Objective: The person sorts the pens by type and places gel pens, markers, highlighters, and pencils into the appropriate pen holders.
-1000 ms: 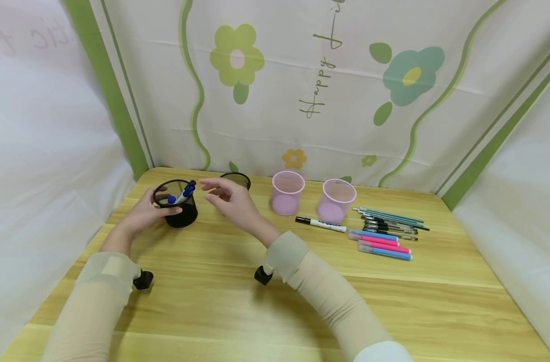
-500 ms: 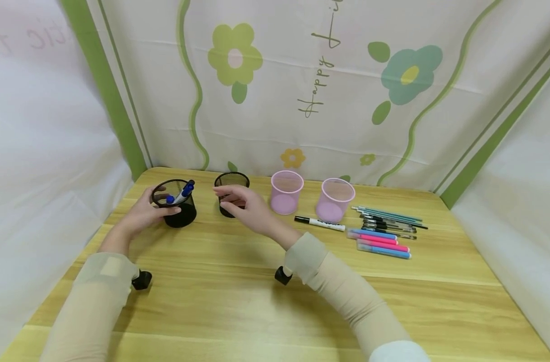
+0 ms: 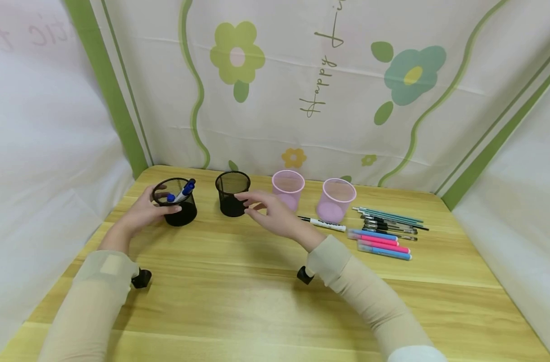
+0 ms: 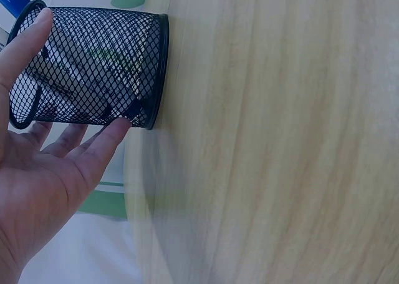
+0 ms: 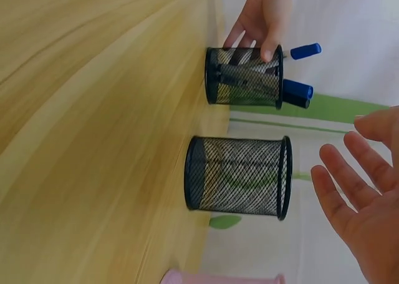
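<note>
My left hand grips a black mesh pen cup at the table's back left, thumb near the rim and fingers round its far side. Several markers with blue caps lean in that cup. To its right a second black mesh cup stands upright with nothing visible inside. My right hand hovers just right of this second cup, fingers loosely spread and holding nothing, as the right wrist view also confirms. It partly covers one pink cup and the black cap of a whiteboard marker.
Another pink mesh cup stands further right. Beside it lie teal pencils, several black pens and blue and pink felt-tip pens. A printed curtain hangs behind the wooden table.
My right hand has moved right, away from the left pen cup and past the second black cup, uncovering it. My left hand has kept its hold on the pen cup.
</note>
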